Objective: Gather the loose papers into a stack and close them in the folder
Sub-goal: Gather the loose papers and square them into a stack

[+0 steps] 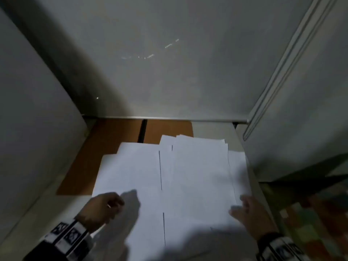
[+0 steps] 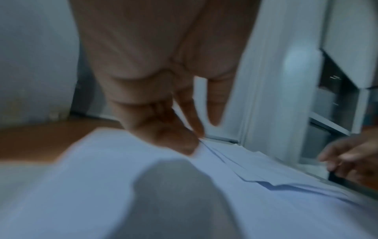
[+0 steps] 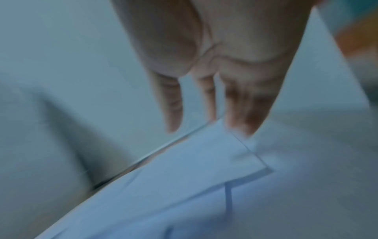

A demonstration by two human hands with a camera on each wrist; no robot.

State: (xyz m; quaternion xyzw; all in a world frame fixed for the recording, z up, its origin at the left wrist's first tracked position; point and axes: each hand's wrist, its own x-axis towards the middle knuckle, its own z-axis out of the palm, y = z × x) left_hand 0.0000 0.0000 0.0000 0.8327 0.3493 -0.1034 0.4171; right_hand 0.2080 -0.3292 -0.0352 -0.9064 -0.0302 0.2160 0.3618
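Several white papers (image 1: pixel 188 176) lie fanned out over an open brown folder (image 1: pixel 105 147) on a pale desk. My left hand (image 1: pixel 107 206) hovers over the near left corner of the sheets. Its fingers are loosely curled and I see nothing held. In the left wrist view its thumb and forefinger (image 2: pixel 184 137) meet just above the papers (image 2: pixel 102 169), blurred. My right hand (image 1: pixel 244 208) is at the right edge of the pile with its fingers straight. Its fingertips (image 3: pixel 241 113) touch a paper corner (image 3: pixel 194 161).
Grey partition walls close in the desk on the left, back and right. A metal rail (image 1: pixel 169 118) runs along the back. A bare strip of desk (image 1: pixel 212 129) shows behind the papers. A colourful patterned surface (image 1: pixel 310 219) lies beyond the desk's right edge.
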